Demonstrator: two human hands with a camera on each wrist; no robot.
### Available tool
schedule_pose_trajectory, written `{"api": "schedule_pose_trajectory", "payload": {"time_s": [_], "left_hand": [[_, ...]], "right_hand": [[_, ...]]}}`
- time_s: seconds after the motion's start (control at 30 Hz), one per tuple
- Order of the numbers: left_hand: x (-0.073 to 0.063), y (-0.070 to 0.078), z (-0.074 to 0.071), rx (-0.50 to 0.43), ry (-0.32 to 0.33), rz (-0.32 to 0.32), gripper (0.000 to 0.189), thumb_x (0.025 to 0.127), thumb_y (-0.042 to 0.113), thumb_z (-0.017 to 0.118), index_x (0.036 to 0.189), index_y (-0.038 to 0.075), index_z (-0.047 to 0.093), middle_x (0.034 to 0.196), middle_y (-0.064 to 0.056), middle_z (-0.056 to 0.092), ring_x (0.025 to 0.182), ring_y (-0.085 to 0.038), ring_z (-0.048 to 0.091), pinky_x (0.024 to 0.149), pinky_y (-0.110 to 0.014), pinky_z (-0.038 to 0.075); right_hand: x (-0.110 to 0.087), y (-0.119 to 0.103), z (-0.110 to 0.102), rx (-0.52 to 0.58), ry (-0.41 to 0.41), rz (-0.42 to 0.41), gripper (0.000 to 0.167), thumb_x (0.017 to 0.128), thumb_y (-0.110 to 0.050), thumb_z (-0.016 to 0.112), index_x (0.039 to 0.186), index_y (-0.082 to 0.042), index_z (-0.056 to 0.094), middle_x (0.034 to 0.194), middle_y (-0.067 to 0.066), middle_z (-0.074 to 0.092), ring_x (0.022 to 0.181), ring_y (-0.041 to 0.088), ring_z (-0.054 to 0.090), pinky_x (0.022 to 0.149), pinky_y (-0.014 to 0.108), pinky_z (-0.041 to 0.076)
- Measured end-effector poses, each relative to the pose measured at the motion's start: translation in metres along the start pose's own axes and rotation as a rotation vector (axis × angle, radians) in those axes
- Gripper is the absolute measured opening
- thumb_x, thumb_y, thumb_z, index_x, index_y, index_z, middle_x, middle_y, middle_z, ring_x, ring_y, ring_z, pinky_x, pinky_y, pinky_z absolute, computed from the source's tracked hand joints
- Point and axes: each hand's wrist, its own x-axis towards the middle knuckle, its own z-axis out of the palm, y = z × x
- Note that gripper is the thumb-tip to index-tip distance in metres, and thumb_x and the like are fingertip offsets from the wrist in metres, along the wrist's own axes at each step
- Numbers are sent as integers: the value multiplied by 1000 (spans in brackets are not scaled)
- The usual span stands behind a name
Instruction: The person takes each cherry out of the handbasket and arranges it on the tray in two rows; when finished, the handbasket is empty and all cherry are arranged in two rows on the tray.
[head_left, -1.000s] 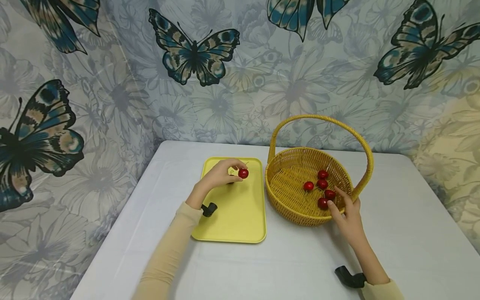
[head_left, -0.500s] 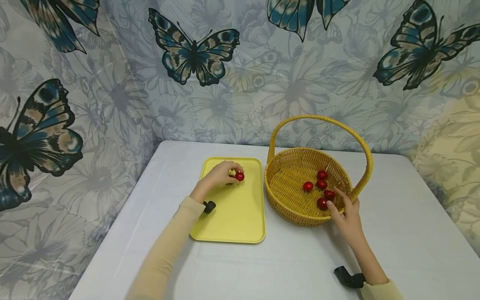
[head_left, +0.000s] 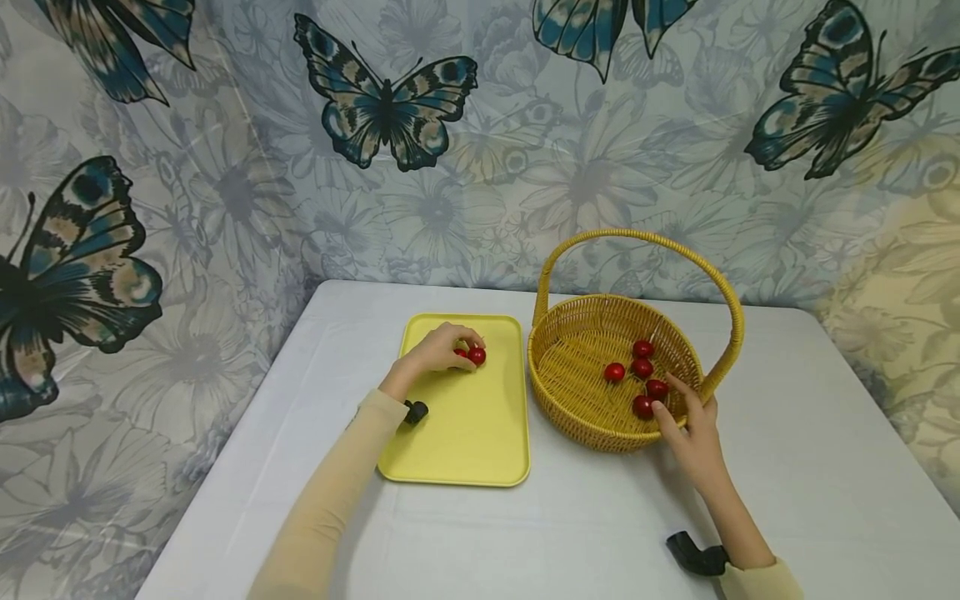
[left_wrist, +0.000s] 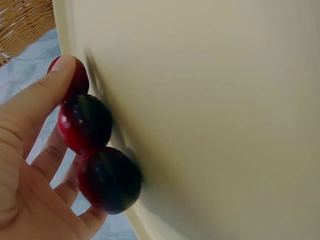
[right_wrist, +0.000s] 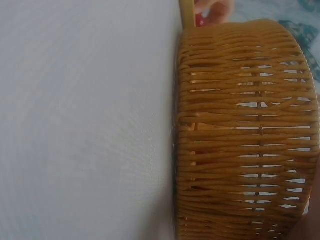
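My left hand (head_left: pixel 442 346) is over the far part of the yellow tray (head_left: pixel 465 442), with thumb and fingers pinching a red cherry (head_left: pixel 477 357). Seen from the left wrist, the thumb lies on this held cherry (left_wrist: pixel 80 80), and two more cherries (left_wrist: pixel 110 180) sit in a row beside it, close to the palm. My right hand (head_left: pixel 696 437) holds the near right rim of a yellow wicker basket (head_left: pixel 585 429), thumb and index finger reaching over the edge. Several red cherries (head_left: pixel 642 367) lie inside the basket, near those fingertips. In the right wrist view, the woven basket wall (right_wrist: pixel 245 135) hides most of that hand.
Tray and basket stand side by side on a table with a white cloth (head_left: pixel 600 525). The basket's tall arched handle (head_left: pixel 637 235) rises above its bowl. Behind the table is a butterfly-patterned backdrop (head_left: pixel 450 217). A black wrist mount (head_left: pixel 697 554) sticks out beside the right wrist.
My left hand has lowered the cherry slightly and brought it a little left, towards another cherry on the tray. The right hand has stayed at the basket rim.
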Motion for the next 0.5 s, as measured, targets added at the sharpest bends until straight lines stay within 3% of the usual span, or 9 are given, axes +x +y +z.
{"api": "schedule_pose_trajectory", "payload": {"time_s": [0.2,0.5], "left_hand": [[-3,1,1,77,16,-30,38,74,26,79,109,21,66,99,6,64,101,-18,47,91,-45,36],[-1,-1,2,96,19,-45,39,73,26,79,110,22,66,98,6,64,100,-17,47,92,-46,35]], "right_hand": [[0,1,0,7,2,-3,54,95,-25,51,143,-8,33,148,30,2,127,58,21,84,77,27],[1,3,0,13,-2,4,54,95,-26,50,143,-10,33,147,30,2,126,58,21,85,77,27]]}}
